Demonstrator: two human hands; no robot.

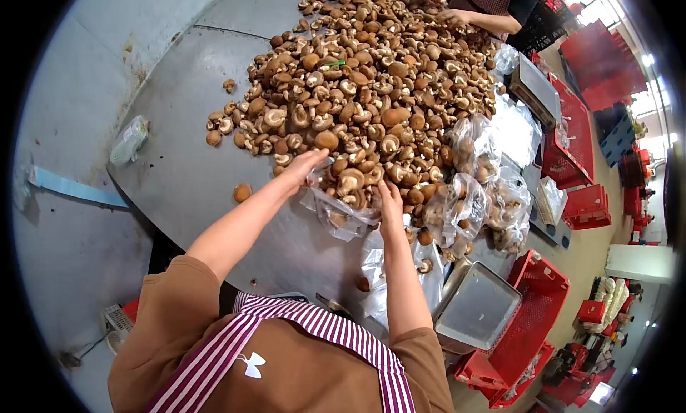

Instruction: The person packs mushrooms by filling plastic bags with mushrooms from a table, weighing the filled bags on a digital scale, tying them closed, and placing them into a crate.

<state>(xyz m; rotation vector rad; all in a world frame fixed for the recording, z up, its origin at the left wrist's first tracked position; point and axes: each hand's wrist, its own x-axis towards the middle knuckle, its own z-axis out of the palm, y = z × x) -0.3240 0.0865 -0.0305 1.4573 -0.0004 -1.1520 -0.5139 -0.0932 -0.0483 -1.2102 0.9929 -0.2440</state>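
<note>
A large heap of brown shiitake mushrooms (396,70) covers the metal table. At its near edge lies a clear plastic bag (339,218), with mushrooms at its mouth and inside. My left hand (309,166) grips the bag's left rim, fingers partly hidden by mushrooms. On the opposite side, my right hand (390,207) holds the right rim, its fingers curved against the mushrooms. One loose mushroom (242,193) rests on the bare metal left of my left forearm.
Filled bags of mushrooms (461,209) stand right of the heap. A scale with a metal pan (479,306) is beside red crates (532,299). Opposite, a co-worker's hand (455,17) touches the heap. A crumpled plastic packet (129,140) lies at the table's left edge.
</note>
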